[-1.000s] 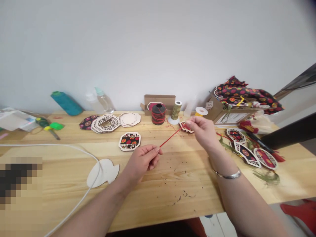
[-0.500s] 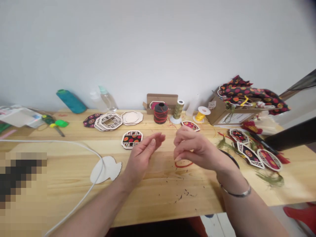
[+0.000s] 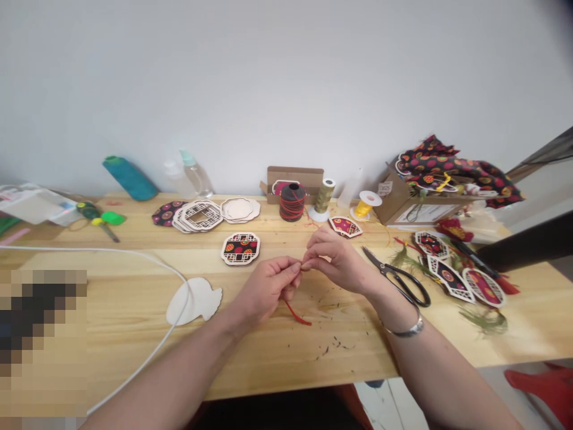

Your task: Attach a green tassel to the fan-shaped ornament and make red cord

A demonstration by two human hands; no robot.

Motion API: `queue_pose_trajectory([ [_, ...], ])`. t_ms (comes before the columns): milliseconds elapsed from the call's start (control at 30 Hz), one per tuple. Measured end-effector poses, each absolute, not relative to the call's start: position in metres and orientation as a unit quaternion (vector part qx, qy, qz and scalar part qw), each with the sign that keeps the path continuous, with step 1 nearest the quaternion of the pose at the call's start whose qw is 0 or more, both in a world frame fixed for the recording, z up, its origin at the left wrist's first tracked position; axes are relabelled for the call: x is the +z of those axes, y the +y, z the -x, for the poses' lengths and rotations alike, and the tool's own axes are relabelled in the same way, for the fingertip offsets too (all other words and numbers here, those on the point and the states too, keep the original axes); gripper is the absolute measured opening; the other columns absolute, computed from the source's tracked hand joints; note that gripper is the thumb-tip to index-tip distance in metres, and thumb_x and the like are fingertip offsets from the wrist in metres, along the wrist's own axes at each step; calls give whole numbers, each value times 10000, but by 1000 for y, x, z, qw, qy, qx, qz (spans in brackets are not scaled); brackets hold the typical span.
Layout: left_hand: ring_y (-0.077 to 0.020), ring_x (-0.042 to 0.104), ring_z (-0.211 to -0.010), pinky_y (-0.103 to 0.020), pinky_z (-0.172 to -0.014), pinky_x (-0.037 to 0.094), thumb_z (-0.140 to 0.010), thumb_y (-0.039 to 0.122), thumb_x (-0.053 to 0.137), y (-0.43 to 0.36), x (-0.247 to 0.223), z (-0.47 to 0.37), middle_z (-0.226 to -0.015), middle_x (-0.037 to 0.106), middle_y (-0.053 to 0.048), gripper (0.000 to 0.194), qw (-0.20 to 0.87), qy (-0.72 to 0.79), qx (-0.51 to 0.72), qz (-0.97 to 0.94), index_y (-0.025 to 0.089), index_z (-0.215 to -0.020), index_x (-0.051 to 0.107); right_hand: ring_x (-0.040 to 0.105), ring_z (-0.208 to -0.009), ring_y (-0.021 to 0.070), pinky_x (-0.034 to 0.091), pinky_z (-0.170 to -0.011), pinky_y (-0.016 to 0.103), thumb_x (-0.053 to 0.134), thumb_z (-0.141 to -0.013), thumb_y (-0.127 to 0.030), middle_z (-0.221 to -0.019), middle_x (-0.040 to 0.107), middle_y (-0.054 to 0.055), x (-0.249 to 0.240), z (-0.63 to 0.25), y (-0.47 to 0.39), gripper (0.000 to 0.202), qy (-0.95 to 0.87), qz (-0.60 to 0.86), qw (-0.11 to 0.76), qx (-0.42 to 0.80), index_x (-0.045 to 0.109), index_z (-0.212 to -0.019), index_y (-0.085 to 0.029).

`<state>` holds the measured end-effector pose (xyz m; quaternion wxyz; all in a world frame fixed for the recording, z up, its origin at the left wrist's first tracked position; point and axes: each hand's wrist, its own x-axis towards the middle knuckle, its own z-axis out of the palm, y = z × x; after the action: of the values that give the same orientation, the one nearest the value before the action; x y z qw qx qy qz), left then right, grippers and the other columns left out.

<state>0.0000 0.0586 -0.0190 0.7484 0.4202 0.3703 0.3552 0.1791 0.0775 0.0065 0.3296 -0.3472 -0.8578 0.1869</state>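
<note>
A short red cord (image 3: pixel 298 315) hangs from the fingers of my left hand (image 3: pixel 271 285), which is closed in a pinch. My right hand (image 3: pixel 335 260) meets it fingertip to fingertip, thumb and forefinger pressed together on the cord's upper part, which the fingers mostly hide. Just left of my hands lies an octagonal ornament (image 3: pixel 240 249) with a dark patterned fabric centre and a pale lattice frame. Black-handled scissors (image 3: pixel 400 280) lie on the table beside my right wrist, blades pointing away from me.
A white cable (image 3: pixel 172 322) loops over a pale cut-out (image 3: pixel 194 301) on the left. Along the wall stand lattice frames (image 3: pixel 201 216), a red-and-black cord spool (image 3: pixel 292 203), a yellow spool (image 3: pixel 366 205) and a cardboard box (image 3: pixel 414 203). Finished-looking ornaments (image 3: pixel 450 279) lie right, near a black post (image 3: pixel 532 242).
My hands have come together, the right moving left. The red cord has been lifted from the table and now hangs below the left fingers. The scissors are now uncovered.
</note>
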Motion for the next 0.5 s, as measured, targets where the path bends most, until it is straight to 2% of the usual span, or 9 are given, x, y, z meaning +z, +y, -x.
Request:
queue_pose_trajectory([
  [100, -28, 336, -422, -184, -401, 186, -762, 332, 656, 60, -17, 1, -563, 482, 34, 206, 746, 378, 349, -424, 136, -699, 642, 494, -794, 154, 421, -746, 305, 608, -832, -196, -751, 564, 22, 4, -178, 78, 100, -853, 347, 335, 200, 655, -745, -183],
  [333, -9, 282, -391, -185, -381, 133, -728, 336, 688, 60, -12, 4, -556, 501, 28, 208, 755, 401, 317, -411, 139, -789, 709, 502, -772, 142, 420, -746, 293, 626, -809, -154, -740, 560, 18, 5, -176, 78, 103, -834, 362, 348, 230, 628, -707, -165],
  [500, -7, 265, -360, -184, -360, 123, -705, 308, 703, 61, -14, 5, -504, 515, 34, 188, 743, 411, 329, -413, 141, -790, 721, 503, -764, 142, 412, -729, 289, 595, -828, -184, -738, 569, 23, 3, -175, 78, 148, -808, 380, 369, 259, 618, -683, -167],
])
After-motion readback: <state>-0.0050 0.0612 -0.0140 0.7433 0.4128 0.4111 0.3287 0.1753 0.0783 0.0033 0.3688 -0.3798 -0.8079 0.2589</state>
